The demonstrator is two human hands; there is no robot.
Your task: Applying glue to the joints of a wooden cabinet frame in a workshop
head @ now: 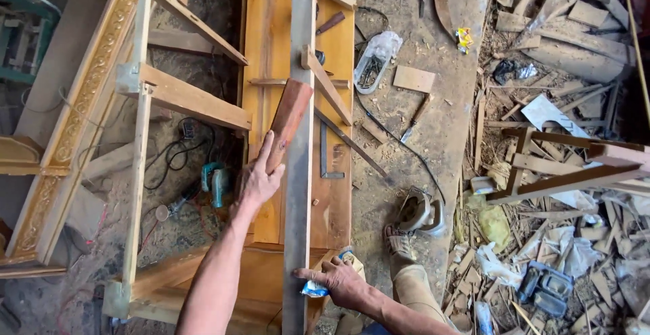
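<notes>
Gripping a reddish wood block (287, 119) in the left hand (258, 178), fingers wrapped round its lower end, block leaning against the long grey plank (298, 172); right hand (340, 282) is closed on a small blue-and-white bottle (318, 286) pressed to that plank's lower edge; electric planer (420, 213) sits on the floor further right.

Two hands are showing: the left hand (261, 176) and the right hand (338, 282). One reddish wood block (289, 119), one long grey plank (300, 152), one steel square (326, 155) and one teal power tool (215, 180) at nine o'clock are showing too.
</notes>
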